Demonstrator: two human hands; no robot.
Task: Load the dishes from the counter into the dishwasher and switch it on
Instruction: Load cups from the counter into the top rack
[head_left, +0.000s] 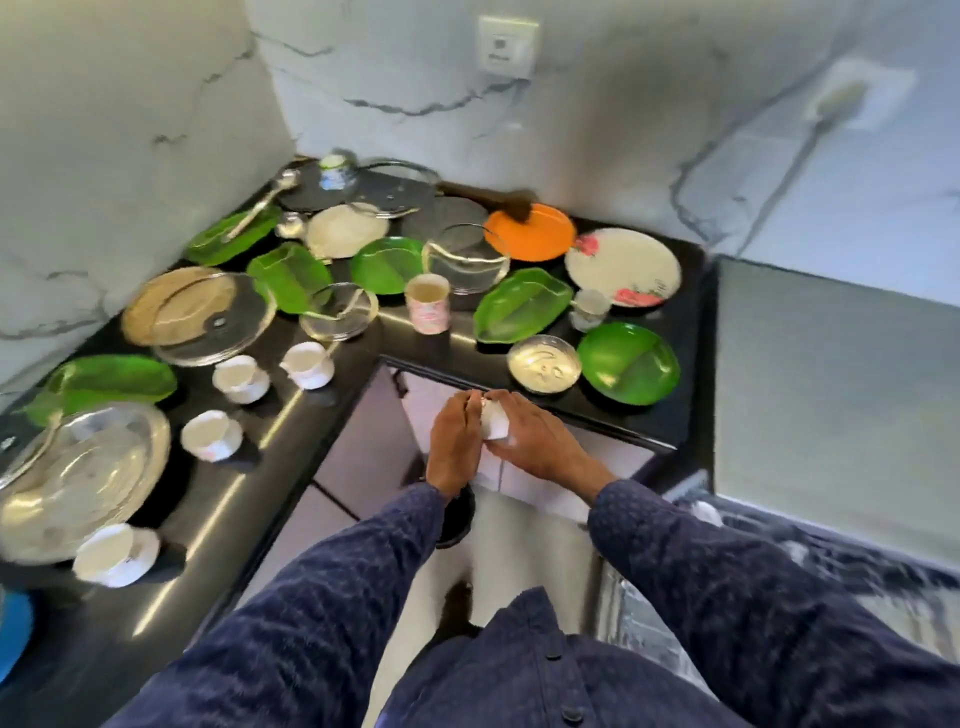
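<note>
Hands, left (453, 437) and right (535, 441), each grip pinching one small white cup (496, 423) below the counter (332, 374) edge.

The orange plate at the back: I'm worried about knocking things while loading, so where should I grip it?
Take the orange plate by its near-right rim, coming from the front right. A dark brown utensil seems to lie across its back-left edge, and a glass lid sits at its front left. Probably lift the utensil off first so it doesn't slide.
</note>
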